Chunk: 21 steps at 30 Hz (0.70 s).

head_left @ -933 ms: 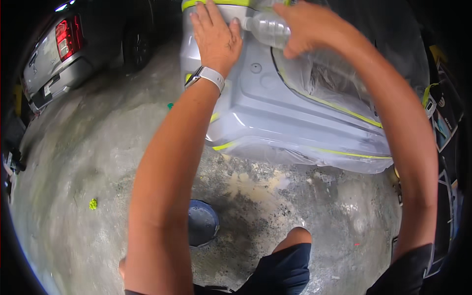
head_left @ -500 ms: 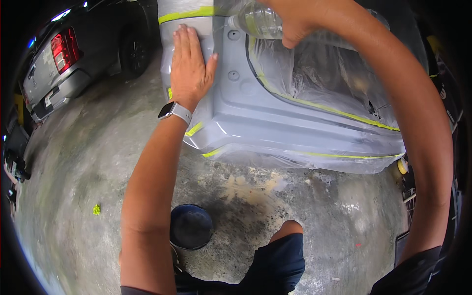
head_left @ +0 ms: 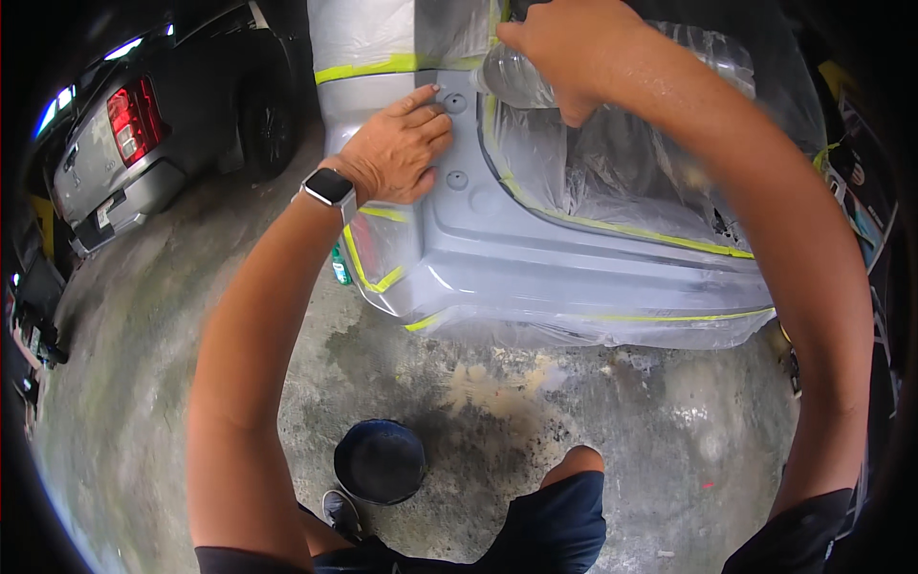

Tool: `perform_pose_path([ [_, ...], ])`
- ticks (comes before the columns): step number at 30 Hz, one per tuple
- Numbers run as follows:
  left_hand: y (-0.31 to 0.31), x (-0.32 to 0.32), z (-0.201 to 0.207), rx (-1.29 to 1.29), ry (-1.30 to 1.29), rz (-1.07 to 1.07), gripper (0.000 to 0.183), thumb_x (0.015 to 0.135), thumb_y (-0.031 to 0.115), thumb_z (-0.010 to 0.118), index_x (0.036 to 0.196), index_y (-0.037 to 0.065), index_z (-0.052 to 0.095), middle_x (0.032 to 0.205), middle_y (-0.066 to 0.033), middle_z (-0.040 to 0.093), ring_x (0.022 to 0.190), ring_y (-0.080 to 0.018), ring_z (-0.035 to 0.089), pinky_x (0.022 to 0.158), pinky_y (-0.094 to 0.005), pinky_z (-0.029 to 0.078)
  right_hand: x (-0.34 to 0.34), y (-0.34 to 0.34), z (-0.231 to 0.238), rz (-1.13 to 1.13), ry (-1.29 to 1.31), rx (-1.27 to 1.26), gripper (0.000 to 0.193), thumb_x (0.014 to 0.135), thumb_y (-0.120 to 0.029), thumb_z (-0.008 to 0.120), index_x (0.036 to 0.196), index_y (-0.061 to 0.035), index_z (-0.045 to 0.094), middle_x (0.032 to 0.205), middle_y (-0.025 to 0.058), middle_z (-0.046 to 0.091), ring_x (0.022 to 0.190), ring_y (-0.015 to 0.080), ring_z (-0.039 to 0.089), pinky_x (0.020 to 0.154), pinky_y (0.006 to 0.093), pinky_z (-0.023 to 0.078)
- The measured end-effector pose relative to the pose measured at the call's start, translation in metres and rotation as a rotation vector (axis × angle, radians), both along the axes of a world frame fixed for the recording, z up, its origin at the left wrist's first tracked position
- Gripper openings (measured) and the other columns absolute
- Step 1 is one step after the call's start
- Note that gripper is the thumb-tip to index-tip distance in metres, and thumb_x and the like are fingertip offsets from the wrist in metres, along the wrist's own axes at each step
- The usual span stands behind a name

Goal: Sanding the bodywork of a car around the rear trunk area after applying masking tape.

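Observation:
My right hand [head_left: 579, 57] grips a clear plastic bottle [head_left: 516, 78], tilted onto its side with its neck toward the left, above the grey primed car body panel [head_left: 564, 251]. My left hand [head_left: 402, 143], with a watch [head_left: 329, 187] on the wrist, rests on the panel's upper left part. Its index finger reaches toward a small round recess [head_left: 455, 102] near the bottle's neck, while the other fingers bend slightly. Whether anything lies under the left palm is hidden. Yellow-green masking tape [head_left: 622, 212] edges the wheel arch, which clear plastic sheeting [head_left: 612, 153] covers.
A black bucket [head_left: 381, 421] stands on the stained concrete floor near my feet. Behind the panel's left corner shows a green bottle [head_left: 340, 265]. A grey pickup truck [head_left: 172, 134] is parked at the far left. Dark items line the right rim.
My left hand has slid right across the panel and turned, its fingers now pointing right instead of up. The bottle stays in my right hand. The whole view has shifted a little.

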<state>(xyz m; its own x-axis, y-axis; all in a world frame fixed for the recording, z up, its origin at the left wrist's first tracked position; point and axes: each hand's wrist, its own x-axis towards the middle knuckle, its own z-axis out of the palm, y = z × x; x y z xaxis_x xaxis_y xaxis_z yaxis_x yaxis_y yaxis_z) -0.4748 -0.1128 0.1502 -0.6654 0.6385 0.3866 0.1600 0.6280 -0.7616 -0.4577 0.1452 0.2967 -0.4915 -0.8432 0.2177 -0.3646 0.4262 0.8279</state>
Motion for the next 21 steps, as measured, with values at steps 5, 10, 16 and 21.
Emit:
perform_pose_path([
  [5,0.011,-0.001,-0.033,-0.064,0.146,0.092,0.046,0.091,0.021,0.06,0.127,-0.007,0.065,0.137,-0.0242,0.064,0.141,-0.0363,0.056,0.13,-0.0454,0.035,-0.013,0.005,-0.008,-0.005,-0.01,0.063,0.055,0.077,-0.028,0.089,0.125,-0.0072,0.075,0.116,0.0133,0.081,0.107,0.0297,0.079,0.087,0.0424,0.062],
  [10,0.011,0.005,-0.067,-0.061,0.188,0.111,0.05,0.095,0.018,0.054,0.135,-0.009,0.065,0.146,-0.0257,0.062,0.143,-0.0378,0.055,0.13,-0.0462,0.033,-0.032,0.008,-0.043,-0.008,0.051,0.087,0.068,0.066,-0.021,0.093,0.128,-0.0092,0.065,0.107,0.0091,0.079,0.101,0.0282,0.079,0.084,0.0404,0.061],
  [16,0.021,0.028,-0.139,-0.152,-0.086,0.296,0.065,0.109,0.038,0.05,0.153,-0.01,0.052,0.164,-0.0282,0.048,0.157,-0.0386,0.041,0.134,-0.0493,0.026,-0.036,0.021,-0.07,-0.058,-0.009,0.138,0.056,0.076,-0.021,0.089,0.125,-0.0093,0.066,0.107,0.0062,0.079,0.101,0.0247,0.079,0.083,0.0383,0.06],
  [21,0.041,0.029,-0.183,0.308,-0.166,0.195,0.073,0.111,0.045,0.049,0.16,-0.009,0.042,0.168,-0.026,0.043,0.16,-0.038,0.035,0.134,-0.0496,0.024,-0.043,0.029,-0.082,-0.146,-0.058,0.2,0.048,0.085,-0.019,0.083,0.128,-0.0089,0.065,0.111,0.0058,0.079,0.104,0.0229,0.078,0.083,0.0372,0.059],
])
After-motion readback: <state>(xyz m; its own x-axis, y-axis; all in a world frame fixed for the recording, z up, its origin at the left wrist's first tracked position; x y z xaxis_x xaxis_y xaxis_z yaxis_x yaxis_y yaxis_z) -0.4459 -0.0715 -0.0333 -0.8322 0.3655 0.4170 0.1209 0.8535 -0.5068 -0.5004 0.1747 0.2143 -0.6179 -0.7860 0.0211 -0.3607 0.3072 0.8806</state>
